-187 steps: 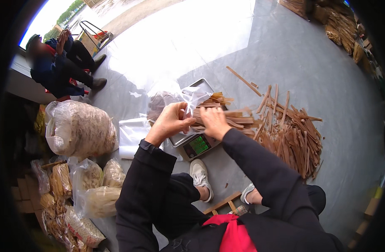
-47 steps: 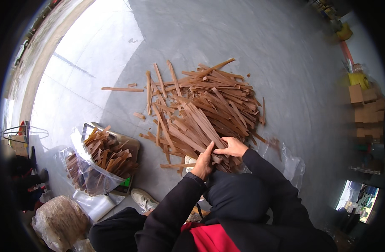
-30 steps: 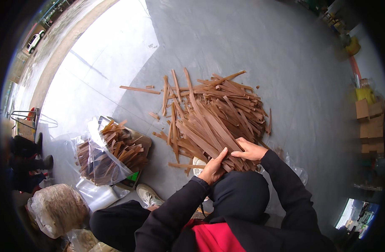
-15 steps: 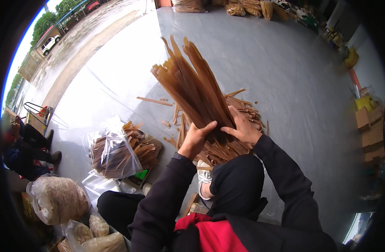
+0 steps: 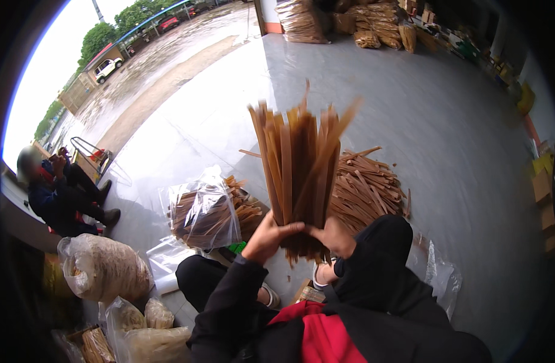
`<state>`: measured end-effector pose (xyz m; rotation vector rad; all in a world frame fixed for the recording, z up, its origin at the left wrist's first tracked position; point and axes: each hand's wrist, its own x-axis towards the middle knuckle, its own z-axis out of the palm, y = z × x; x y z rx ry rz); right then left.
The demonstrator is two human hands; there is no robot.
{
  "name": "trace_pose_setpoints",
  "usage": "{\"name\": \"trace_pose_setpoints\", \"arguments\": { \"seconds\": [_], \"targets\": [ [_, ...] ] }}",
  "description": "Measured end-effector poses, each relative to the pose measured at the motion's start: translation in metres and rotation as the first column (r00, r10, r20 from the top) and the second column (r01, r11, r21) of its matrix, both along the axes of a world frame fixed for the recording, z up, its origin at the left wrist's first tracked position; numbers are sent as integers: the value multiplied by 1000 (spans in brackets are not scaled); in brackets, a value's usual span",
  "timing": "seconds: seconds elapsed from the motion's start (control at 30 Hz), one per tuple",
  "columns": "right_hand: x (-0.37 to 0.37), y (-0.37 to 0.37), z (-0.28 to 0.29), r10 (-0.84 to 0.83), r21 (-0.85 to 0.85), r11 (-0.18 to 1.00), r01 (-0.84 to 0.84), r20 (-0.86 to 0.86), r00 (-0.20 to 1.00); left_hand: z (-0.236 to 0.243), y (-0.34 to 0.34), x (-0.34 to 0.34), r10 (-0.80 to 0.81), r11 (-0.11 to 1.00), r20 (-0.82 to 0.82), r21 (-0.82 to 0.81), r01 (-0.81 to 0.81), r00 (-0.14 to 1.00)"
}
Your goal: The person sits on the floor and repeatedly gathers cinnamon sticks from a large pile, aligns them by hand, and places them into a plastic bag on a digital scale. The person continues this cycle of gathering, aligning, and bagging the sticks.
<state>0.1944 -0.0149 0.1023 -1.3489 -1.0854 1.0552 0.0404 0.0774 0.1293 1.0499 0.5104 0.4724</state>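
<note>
A thick bundle of long, flat brown dried strips [image 5: 298, 175] stands nearly upright between my hands, its upper ends fanned out. My left hand [image 5: 267, 237] wraps the lower left side of it. From the right, my right hand [image 5: 336, 236] grips the same bundle, and the two thumbs almost meet across its front. Lower strip ends stick out beneath the hands. Behind and to the right, a loose pile of the same strips [image 5: 371, 187] lies on the floor. To the left, a clear plastic bag [image 5: 205, 209] holds more strips, with a small green display [image 5: 236, 247] below it.
Large filled bags [image 5: 105, 266] and smaller clear bags [image 5: 159, 342] sit at the lower left. Another person [image 5: 65, 187] sits at the far left near a hand cart [image 5: 93, 154]. Stacked bags [image 5: 374, 24] line the back; cardboard boxes [image 5: 542, 187] stand at the right.
The bundle has swung from a leftward tilt to nearly upright and come down closer to me. Both hands keep their hold, now lower on it. The whole view has shifted.
</note>
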Motion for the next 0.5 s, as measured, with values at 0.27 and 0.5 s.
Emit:
{"name": "trace_pose_setpoints", "arguments": {
  "seconds": [0.27, 0.5],
  "targets": [
    [-49, -84, -72, 171, -209, 930, -302, -481, 860, -63, -83, -78, -114, 992, -184, -82, 100, 976],
    [-56, -91, -62, 136, -168, 952, -254, -511, 849, -79, -103, -85, -69, 985, -224, 140, 102, 972]
  ]
}}
